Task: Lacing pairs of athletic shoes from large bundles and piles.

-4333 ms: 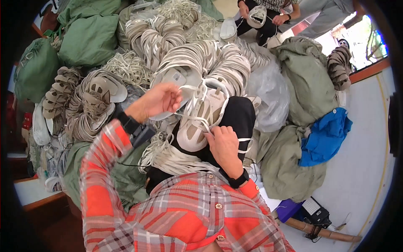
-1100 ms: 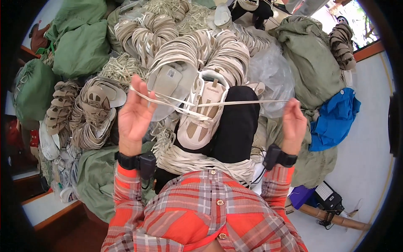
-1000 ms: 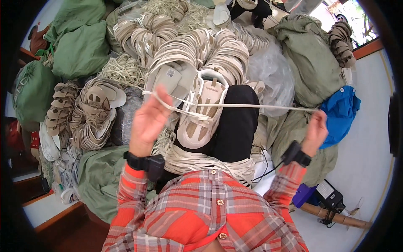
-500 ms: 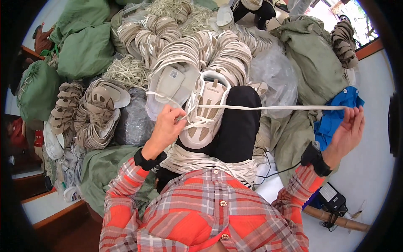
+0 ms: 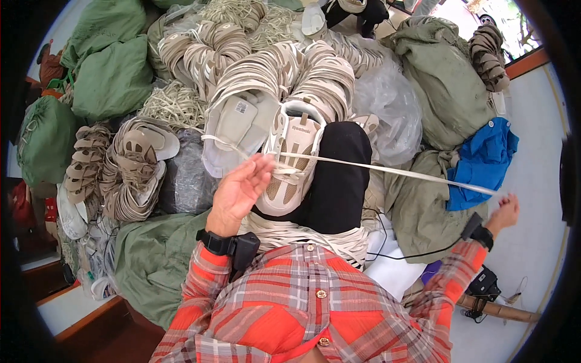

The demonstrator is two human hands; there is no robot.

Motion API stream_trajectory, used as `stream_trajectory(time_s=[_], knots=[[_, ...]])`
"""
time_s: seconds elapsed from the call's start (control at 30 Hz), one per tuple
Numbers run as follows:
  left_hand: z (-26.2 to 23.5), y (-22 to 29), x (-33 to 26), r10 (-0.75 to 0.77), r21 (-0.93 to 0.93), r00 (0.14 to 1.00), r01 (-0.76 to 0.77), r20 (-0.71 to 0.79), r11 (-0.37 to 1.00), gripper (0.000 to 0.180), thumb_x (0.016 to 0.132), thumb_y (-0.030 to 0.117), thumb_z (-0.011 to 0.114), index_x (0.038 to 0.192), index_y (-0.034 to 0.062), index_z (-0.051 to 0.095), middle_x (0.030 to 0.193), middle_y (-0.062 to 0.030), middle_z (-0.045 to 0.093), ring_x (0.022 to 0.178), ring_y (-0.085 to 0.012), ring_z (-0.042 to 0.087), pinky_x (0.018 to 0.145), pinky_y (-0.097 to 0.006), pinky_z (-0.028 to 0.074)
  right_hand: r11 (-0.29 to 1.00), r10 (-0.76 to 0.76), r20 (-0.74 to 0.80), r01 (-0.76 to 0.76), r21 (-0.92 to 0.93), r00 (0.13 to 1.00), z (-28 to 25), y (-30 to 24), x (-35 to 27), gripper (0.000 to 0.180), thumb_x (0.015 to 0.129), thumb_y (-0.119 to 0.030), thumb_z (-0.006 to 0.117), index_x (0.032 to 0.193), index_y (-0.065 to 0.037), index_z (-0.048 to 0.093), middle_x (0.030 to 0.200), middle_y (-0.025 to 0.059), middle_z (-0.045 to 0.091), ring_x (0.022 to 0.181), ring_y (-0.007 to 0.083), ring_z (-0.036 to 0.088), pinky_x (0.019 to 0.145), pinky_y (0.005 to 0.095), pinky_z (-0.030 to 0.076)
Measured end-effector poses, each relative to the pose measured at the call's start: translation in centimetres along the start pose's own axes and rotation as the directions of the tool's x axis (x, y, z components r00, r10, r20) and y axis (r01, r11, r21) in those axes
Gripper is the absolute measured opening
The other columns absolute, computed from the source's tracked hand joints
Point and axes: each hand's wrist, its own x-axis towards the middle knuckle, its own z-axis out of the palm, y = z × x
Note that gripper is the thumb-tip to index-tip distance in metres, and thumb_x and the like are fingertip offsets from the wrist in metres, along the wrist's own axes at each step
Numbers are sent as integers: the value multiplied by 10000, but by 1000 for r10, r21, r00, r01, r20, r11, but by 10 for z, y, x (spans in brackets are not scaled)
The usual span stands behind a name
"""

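Observation:
A beige and white shoe upper (image 5: pixel 282 196) lies on my lap against my black-clad leg, its toe toward me. A flat cream shoelace (image 5: pixel 387 167) runs taut from its eyelets far out to the right. My right hand (image 5: pixel 506 213) is closed on the lace's far end, low at the right. Beside the upper's left edge, my left hand (image 5: pixel 243 186) has its fingers stretched out, over the crossed laces. Whether its fingertips touch the lace cannot be made out. Another upper (image 5: pixel 233 130), its pale inner side showing, stands just behind at the left, a lace end hanging from it.
Stacked uppers (image 5: pixel 324 75) fan out beyond my lap, with more stacks (image 5: pixel 130 175) at the left. Green sacks (image 5: pixel 115 78) and a grey-green sack (image 5: pixel 445 85) flank them. Loose laces (image 5: pixel 302 233) lie across my lap. A blue cloth (image 5: pixel 484 163) and a black cable (image 5: pixel 417 256) are on the right.
My right hand has moved down and slightly right, drawing the lace out at a downward slant. My left hand has opened from its pinch on the lace beside the upper.

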Motion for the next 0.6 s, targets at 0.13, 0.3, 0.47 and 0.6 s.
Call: stream_trajectory(time_s=[0.13, 0.3, 0.47, 0.6], knots=[[3, -2, -5, 632, 741, 773, -452, 48, 497, 270, 854, 49, 585, 1123, 25, 572, 1131, -96, 577, 969, -210, 575, 848, -344, 464, 869, -41, -221, -74, -489, 974, -53, 35, 6, 242, 866, -99, 553, 1031, 76, 573, 807, 141, 638, 666, 188, 619, 593, 300, 534], [6, -10, 5, 307, 663, 641, -436, 704, -609, 184, 763, 65, 643, 936, 57, 581, 949, -95, 550, 920, -285, 520, 795, -372, 401, 942, 177, 485, -291, 170, 856, 81, -16, -172, 266, 908, -109, 530, 1116, 54, 562, 942, 153, 622, 778, 220, 628, 710, 317, 534], [-2, 9, -11, 51, 569, 749, -456, 661, -684, 110, 767, 82, 643, 839, 72, 560, 872, -86, 530, 855, -285, 516, 726, -400, 383, 959, -16, 888, -244, 143, 459, 170, -128, -359, 210, 884, -34, 533, 1073, -35, 624, 819, 63, 641, 720, 142, 653, 625, 264, 518], [22, 15, -13, 153, 516, 652, -412, 743, -751, 100, 788, 70, 614, 885, 57, 591, 864, -98, 578, 836, -292, 538, 737, -367, 410, 939, -308, 924, 228, 257, 227, 198, -124, -403, 103, 846, -52, 576, 889, 31, 618, 711, 128, 637, 603, 183, 643, 543, 290, 498]])
